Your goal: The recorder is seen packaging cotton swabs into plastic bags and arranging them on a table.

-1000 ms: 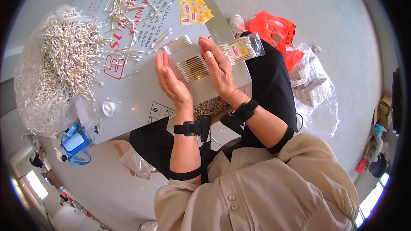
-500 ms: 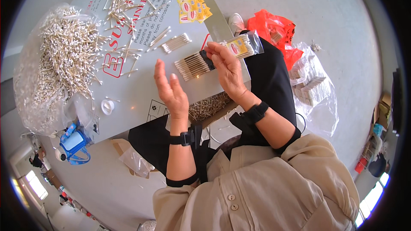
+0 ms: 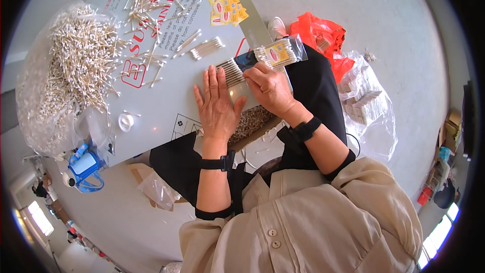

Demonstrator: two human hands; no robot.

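My left hand (image 3: 218, 111) lies palm down over the near end of a row of cotton swabs (image 3: 230, 71), its fingers stretched out. My right hand (image 3: 273, 90) is closed, its fingers curled at the right side of that row, beside a black strip (image 3: 246, 60). Whatever its fingertips pinch is hidden. Just beyond it, a clear packet of cotton swabs with a yellow card (image 3: 278, 53) rests at the table's right edge. A smaller row of swabs (image 3: 207, 49) lies past my left fingertips.
A large clear bag of loose swabs (image 3: 76, 65) covers the table's left side. Scattered swabs (image 3: 149, 5) and yellow cards (image 3: 227, 10) lie farther back. A box of swabs (image 3: 250, 124) sits below the near edge. Red (image 3: 316, 30) and clear bags (image 3: 364, 96) stand right.
My left hand has turned palm down and moved onto the swab row. My right hand has lowered toward me and its fingers have curled closed. The black strip now shows more fully.
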